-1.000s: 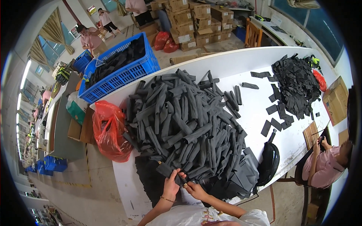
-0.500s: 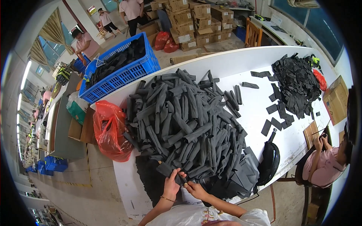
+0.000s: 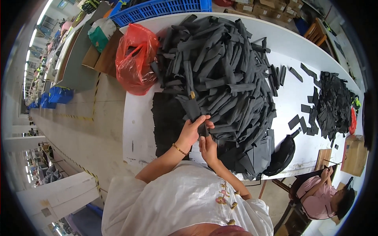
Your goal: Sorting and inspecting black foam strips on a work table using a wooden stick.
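Observation:
My left hand point(image 3: 189, 133) is closed around a dark grey fabric piece point(image 3: 192, 109), thumb on top. From its far end pokes a short yellowish tip point(image 3: 193, 94), perhaps of a stick inside; the rest of that is hidden. Just below, my right hand point(image 3: 208, 148) pinches at the near end of the same piece, where the fingers partly hide it. Beyond both hands rises a big heap of rolled dark grey fabric tubes point(image 3: 230, 88). A flat black fabric stack point(image 3: 167, 122) lies left of my hands, and flat grey pieces point(image 3: 256, 157) lie to the right.
A red plastic bag point(image 3: 136, 65) sits at the table's left edge, below a blue crate point(image 3: 165, 12). At right are a black pouch point(image 3: 281, 157), scattered fabric strips point(image 3: 305, 108) and a dark strip pile point(image 3: 334, 104). A seated person point(image 3: 317, 194) works at the far right.
My view has tilted down and shifted, so the table appears higher. Both hands stay on the fabric piece, which now points more away from me. The right hand has turned more upright.

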`<control>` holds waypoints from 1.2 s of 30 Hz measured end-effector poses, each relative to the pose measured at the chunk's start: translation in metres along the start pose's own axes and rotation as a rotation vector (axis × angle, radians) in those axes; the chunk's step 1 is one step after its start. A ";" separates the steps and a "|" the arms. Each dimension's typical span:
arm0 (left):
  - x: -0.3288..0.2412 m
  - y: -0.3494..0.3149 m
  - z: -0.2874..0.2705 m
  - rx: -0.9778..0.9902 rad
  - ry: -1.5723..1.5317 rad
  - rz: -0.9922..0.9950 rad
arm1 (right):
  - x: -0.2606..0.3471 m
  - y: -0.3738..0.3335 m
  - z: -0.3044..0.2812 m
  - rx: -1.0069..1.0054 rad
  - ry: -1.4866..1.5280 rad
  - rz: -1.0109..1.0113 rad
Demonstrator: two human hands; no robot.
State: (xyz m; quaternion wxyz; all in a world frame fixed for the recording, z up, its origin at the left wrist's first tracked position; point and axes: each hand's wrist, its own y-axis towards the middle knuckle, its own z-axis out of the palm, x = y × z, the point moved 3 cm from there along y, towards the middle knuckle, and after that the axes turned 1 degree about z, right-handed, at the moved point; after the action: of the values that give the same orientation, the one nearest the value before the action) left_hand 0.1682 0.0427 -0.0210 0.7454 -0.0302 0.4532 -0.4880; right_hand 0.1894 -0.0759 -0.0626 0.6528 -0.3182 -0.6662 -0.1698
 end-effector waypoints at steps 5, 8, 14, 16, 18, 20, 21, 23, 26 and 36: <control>-0.015 -0.010 0.003 0.010 -0.001 0.056 | 0.010 -0.005 0.010 0.030 -0.018 -0.043; -0.027 -0.011 -0.002 -0.023 -0.027 0.082 | 0.005 -0.016 0.015 0.039 -0.053 -0.024; -0.053 -0.011 -0.018 -0.138 0.082 0.204 | -0.007 -0.055 0.014 0.172 -0.074 0.030; -0.060 -0.014 -0.023 -0.212 0.120 0.173 | -0.009 -0.065 0.007 0.195 -0.076 -0.009; -0.073 -0.016 -0.026 -0.220 0.172 0.192 | -0.013 -0.079 -0.003 0.250 -0.088 0.051; -0.096 -0.016 -0.035 -0.295 0.125 0.308 | -0.013 -0.093 -0.017 0.318 -0.097 0.105; -0.110 -0.015 -0.039 -0.258 0.073 0.390 | -0.010 -0.100 -0.025 0.364 -0.116 0.105; -0.119 -0.012 -0.043 -0.158 0.003 0.371 | 0.001 -0.104 -0.043 0.380 -0.215 0.073; -0.109 -0.006 -0.043 -0.193 -0.108 0.364 | 0.029 -0.086 -0.054 0.204 -0.310 -0.011; -0.053 -0.017 -0.022 -0.272 -0.053 0.164 | 0.096 0.013 -0.010 -0.140 0.089 -0.311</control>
State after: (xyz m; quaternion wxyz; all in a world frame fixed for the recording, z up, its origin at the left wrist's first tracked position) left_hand 0.1352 0.0822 0.0087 0.7834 -0.1068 0.4962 -0.3588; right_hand 0.2110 -0.0531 0.0293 0.6237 -0.2482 -0.6643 -0.3287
